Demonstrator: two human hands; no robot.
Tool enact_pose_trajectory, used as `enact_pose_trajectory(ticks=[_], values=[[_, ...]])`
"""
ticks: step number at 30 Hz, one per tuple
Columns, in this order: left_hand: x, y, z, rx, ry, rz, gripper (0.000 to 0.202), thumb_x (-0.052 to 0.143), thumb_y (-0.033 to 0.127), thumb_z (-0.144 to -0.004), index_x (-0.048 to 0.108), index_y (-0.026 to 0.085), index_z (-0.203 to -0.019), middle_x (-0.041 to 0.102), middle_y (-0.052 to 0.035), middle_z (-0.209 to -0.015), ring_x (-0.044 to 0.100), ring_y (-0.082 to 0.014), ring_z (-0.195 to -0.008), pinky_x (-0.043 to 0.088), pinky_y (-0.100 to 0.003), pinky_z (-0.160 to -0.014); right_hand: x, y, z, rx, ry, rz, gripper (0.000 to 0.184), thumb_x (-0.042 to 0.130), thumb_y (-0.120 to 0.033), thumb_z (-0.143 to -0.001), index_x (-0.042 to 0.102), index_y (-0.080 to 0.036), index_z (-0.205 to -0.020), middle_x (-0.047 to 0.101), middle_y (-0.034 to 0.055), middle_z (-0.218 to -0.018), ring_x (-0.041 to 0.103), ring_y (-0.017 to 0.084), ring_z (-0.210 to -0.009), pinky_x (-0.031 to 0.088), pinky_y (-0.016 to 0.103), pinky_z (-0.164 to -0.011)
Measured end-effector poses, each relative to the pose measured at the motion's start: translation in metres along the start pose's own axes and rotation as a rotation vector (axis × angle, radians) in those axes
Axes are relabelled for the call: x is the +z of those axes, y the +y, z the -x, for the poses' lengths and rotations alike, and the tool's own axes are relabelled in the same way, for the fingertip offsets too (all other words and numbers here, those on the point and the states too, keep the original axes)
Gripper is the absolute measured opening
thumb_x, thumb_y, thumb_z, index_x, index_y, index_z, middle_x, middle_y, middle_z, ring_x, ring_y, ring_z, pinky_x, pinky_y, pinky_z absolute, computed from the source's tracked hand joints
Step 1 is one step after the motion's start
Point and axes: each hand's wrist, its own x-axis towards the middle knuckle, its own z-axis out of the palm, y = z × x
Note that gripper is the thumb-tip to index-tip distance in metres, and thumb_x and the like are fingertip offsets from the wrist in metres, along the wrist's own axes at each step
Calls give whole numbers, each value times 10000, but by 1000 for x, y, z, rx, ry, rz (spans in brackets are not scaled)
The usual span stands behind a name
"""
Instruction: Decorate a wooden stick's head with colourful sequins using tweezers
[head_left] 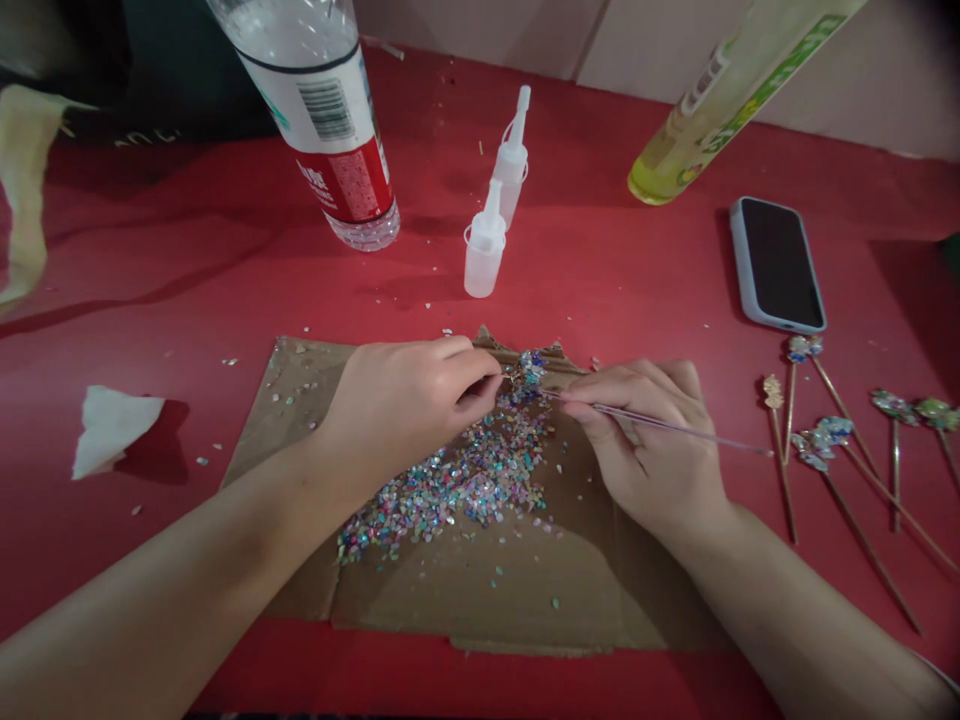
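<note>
My left hand [420, 395] is closed, its thumb and forefinger pinching the gold-coloured edge of a small ornament [532, 367] covered in blue and clear chips. In my right hand [652, 440] is a thin pinkish stick [675, 424], held like a pen, with its tip touching or very near the ornament. Beneath both hands lies a loose heap of small multicoloured stone chips [465, 485], spread on a flat piece of brown cardboard [480, 600]. My fingers partly hide the ornament's held side.
Two small white squeeze bottles [484, 255] stand beyond the cardboard. A large water bottle [330, 130] is at back left, a yellow-green drink bottle [694, 140] at back right. A phone [780, 262] and several decorated hairpins [825, 440] lie right; crumpled tissue [112, 430] lies left.
</note>
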Motion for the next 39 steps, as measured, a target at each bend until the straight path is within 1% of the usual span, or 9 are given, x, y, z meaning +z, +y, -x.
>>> enact_pose_trajectory(ticks=[9,12,15,17,20,24,28,32,39], values=[[0,0,0,11,6,0,237,486,307,-891,703,253,-813,676,23,-680,585,-103,-606,319,-245,-495,0,-1,-1,-2,-21,5,99,567,-204,-897,598,-250,-815,726,-36,-766,639,144,-686,344,336,-669],[0,0,1,13,11,4,236,487,307,-892,701,254,-808,680,28,-682,586,-104,-608,316,-250,-496,0,-1,-1,-6,-22,9,91,566,-217,-899,595,-250,-819,725,-36,-767,637,144,-682,346,338,-665],[0,-1,1,9,12,8,230,491,304,-886,701,258,-804,680,30,-683,583,-103,-604,314,-257,-494,-1,0,1,6,9,-20,86,565,-229,-898,593,-257,-821,716,-30,-758,639,157,-686,368,349,-668],[0,-1,1,0,7,16,226,495,302,-882,704,262,-804,682,32,-688,581,-102,-601,308,-259,-491,-1,1,2,44,74,-77,77,566,-238,-897,592,-258,-827,702,-18,-748,640,168,-689,399,359,-677],[-1,-1,0,-22,-5,24,215,507,295,-874,709,262,-806,686,28,-702,572,-103,-598,300,-253,-489,2,6,3,167,191,-184,68,548,-257,-907,588,-248,-853,677,4,-747,644,179,-706,454,363,-676],[-3,-1,-1,-29,-18,42,190,527,282,-868,709,253,-822,697,24,-726,582,-107,-618,319,-241,-508,6,13,3,326,301,-306,93,540,-288,-913,588,-232,-856,649,7,-730,635,163,-672,491,319,-604],[-5,-3,-3,-38,-49,109,187,522,276,-875,704,240,-858,707,26,-774,610,-104,-664,368,-232,-552,6,15,-1,414,335,-403,105,545,-278,-912,594,-216,-843,635,-9,-715,607,121,-609,495,278,-584],[-5,-5,-4,-59,-78,121,183,523,270,-870,703,240,-866,700,35,-772,611,-100,-661,379,-237,-566,6,12,-4,423,360,-471,76,537,-249,-913,580,-201,-871,635,-17,-727,633,115,-670,503,259,-605],[-4,-6,-2,-49,-63,125,164,537,279,-868,699,250,-871,690,58,-775,620,-88,-675,381,-238,-573,6,9,-5,476,321,-540,62,537,-238,-902,586,-213,-874,633,-21,-737,626,109,-690,508,258,-636]])
